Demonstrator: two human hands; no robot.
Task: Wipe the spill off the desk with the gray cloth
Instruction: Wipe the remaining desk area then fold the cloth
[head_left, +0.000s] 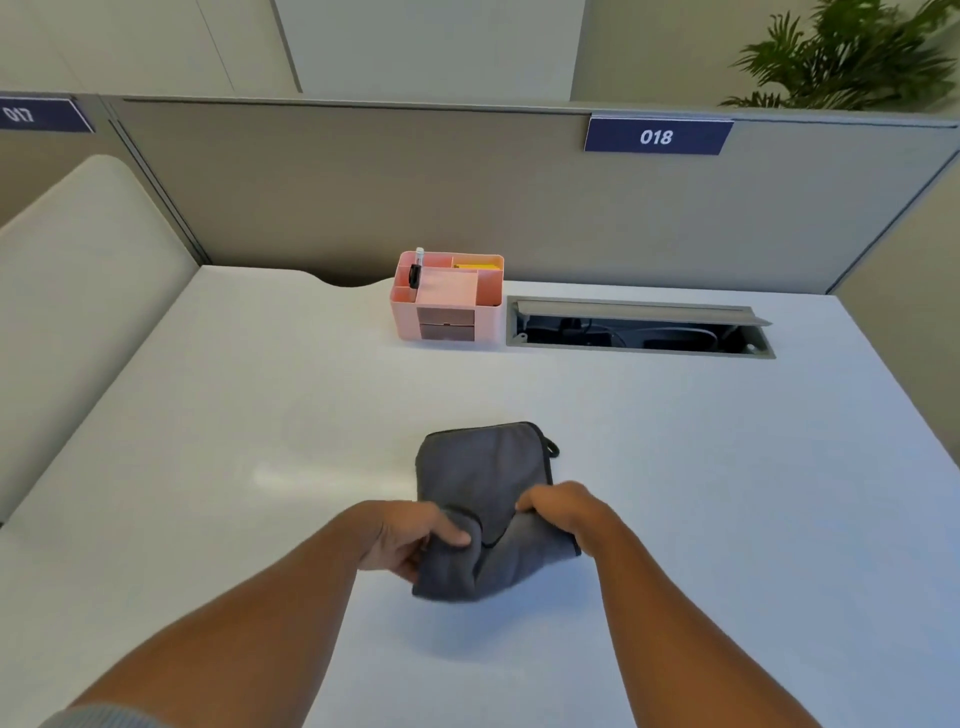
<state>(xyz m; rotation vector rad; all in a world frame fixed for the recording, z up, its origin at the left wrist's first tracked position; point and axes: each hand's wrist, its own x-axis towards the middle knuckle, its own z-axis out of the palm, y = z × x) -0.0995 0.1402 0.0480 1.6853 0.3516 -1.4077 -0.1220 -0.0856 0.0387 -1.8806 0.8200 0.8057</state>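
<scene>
gray cloth (483, 483) lengthwise, apparently away

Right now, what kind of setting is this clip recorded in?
Most likely an open-plan office cubicle: a white desk enclosed by gray partition panels, a numbered sign reading 018, and a cable hatch set into the desktop beside a pink organizer.

This was an office cubicle: a white desk (675, 441) stood walled by gray partitions (363, 182) tagged 017 and 018 (657, 136), with a cable hatch (639, 328) and a pink organizer (448, 296).
</scene>
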